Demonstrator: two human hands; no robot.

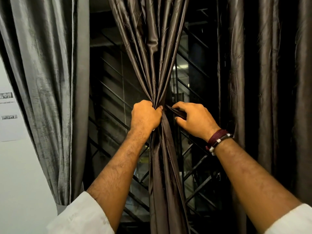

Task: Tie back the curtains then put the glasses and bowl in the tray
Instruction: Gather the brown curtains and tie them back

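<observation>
Satin-sheened curtain (157, 65) bunched in the left hand's (146, 115) fist; right hand (194, 119) pinches a fabric strip (175, 111).

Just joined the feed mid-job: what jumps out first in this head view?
Dead centre, the left hand grips a dark satin curtain bunched into a tight waist, while the right hand, a bracelet on its wrist, pinches a dark strip beside the bunch. Behind it a barred window shows; a grey curtain hangs at left.
</observation>
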